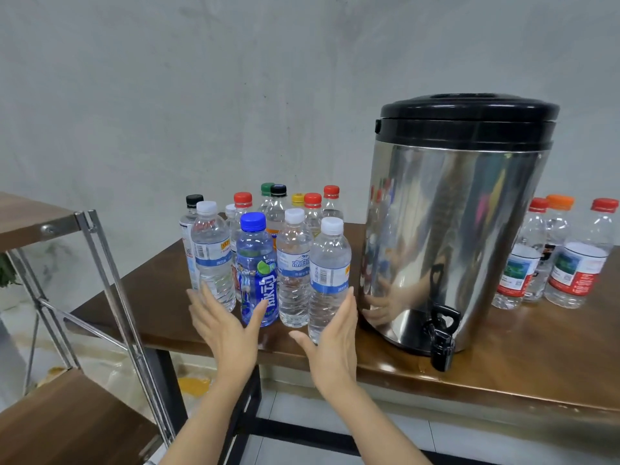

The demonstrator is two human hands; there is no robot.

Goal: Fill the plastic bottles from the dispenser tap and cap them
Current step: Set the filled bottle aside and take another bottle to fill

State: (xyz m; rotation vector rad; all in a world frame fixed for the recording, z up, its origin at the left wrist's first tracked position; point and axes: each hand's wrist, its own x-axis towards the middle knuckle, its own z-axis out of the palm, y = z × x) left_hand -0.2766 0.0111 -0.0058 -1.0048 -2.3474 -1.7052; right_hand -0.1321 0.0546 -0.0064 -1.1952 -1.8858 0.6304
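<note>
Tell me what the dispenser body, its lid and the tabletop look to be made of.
Dispenser body: polished metal, probably stainless steel; it throws mirror-like reflections. Lid: black, dull-sheened, likely plastic. Tabletop: brown wood or wood veneer, glossy; grain and highlights show near the edge.

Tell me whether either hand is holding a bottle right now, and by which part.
Nothing is held. The left hand and right hand are open, fingers straight, on either side of the front bottles.

L hand, R hand: bare; forearms bare to frame edge.
</note>
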